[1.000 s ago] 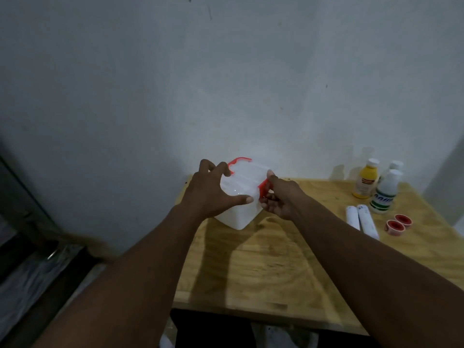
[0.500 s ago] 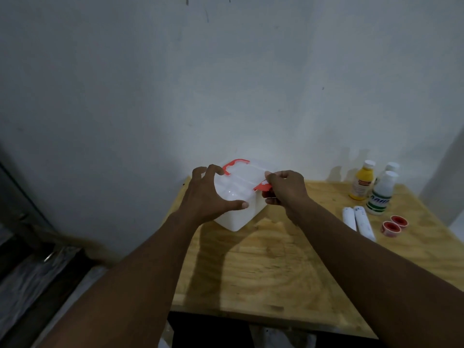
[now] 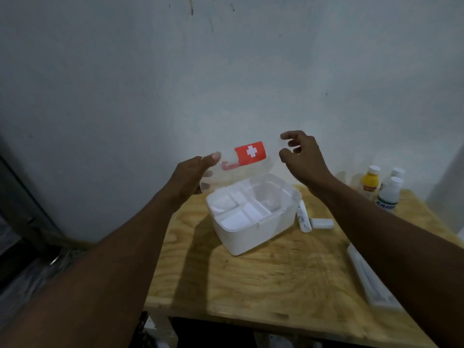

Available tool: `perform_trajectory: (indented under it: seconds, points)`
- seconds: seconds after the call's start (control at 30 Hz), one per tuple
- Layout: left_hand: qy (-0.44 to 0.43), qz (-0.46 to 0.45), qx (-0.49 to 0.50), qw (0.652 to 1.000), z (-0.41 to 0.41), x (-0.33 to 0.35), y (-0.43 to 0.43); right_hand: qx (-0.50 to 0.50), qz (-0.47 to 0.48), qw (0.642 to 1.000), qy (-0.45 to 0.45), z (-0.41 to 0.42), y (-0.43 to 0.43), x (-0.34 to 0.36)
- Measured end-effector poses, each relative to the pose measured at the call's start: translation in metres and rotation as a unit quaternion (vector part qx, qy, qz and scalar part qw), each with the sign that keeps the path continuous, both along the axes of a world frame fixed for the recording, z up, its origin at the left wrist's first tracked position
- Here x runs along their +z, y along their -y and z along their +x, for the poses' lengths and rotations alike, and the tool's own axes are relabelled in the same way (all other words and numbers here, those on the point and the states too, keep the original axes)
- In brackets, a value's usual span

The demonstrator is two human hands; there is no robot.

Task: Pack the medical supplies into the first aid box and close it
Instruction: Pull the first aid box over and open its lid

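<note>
Above the white first aid box (image 3: 251,229), which stands open on the plywood table (image 3: 251,285), our left hand (image 3: 192,175) and right hand (image 3: 305,156) pinch the clear lid (image 3: 249,153) by its ends; we should tip it fully back so the compartments are free.

First aid box (image 3: 253,232) stands open on the wooden table (image 3: 251,285), its white divided tray exposed. The clear lid (image 3: 251,153), bearing a red label with a white cross, is raised at the rear. Left hand (image 3: 190,177) grips the lid's left edge. Right hand (image 3: 303,156) appears to pinch the right edge, though contact is unclear through the transparent plastic. Two white rolls (image 3: 303,217) lie just beside the box's right wall. Bottles (image 3: 389,194) stand far right.
</note>
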State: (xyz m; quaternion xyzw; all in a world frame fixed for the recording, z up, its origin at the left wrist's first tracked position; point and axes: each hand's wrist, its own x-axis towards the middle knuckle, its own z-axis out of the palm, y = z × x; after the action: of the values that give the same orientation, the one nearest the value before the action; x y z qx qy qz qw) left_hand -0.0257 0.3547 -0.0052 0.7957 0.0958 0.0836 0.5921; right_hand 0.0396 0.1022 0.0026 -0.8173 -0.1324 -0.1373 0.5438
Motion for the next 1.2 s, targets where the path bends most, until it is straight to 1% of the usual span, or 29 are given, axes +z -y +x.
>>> perform_trajectory:
  seconds: [0.07,0.2,0.37,0.43,0.5,0.67,0.77,0.93,1.03,1.2]
  points:
    - [-0.032,-0.015,-0.011,0.999,0.003,0.004,-0.004,0.021,0.001,0.999,-0.029,0.007,-0.001,0.004]
    - [-0.070,-0.061,-0.016,0.996,0.016,0.005,-0.015,0.073,0.039,0.991,-0.101,0.017,-0.003,0.008]
    - [-0.085,-0.108,0.004,0.991,0.033,0.002,-0.015,0.074,0.028,0.984,-0.162,0.036,-0.004,0.004]
    - [-0.078,-0.119,0.026,0.989,0.038,-0.004,-0.014,0.069,0.021,0.981,-0.180,0.041,-0.006,-0.002]
    - [-0.090,-0.120,0.050,0.987,0.040,-0.013,-0.014,0.068,0.015,0.978,-0.194,0.045,-0.008,-0.010]
    - [-0.133,-0.098,0.073,0.983,0.052,-0.054,-0.021,0.056,0.001,0.975,-0.217,0.045,-0.013,-0.033]
    - [-0.160,-0.098,0.077,0.979,0.048,-0.060,-0.013,0.031,0.006,0.976,-0.217,0.040,-0.014,-0.042]
    - [-0.201,-0.116,0.057,0.971,0.043,-0.066,-0.001,0.009,-0.043,0.970,-0.239,0.033,-0.013,-0.042]
    - [-0.223,-0.128,0.051,0.965,0.040,-0.072,0.000,-0.004,-0.054,0.966,-0.254,0.031,-0.011,-0.045]
    - [-0.218,-0.119,0.074,0.966,0.041,-0.075,0.002,-0.023,-0.063,0.964,-0.256,0.029,-0.010,-0.047]
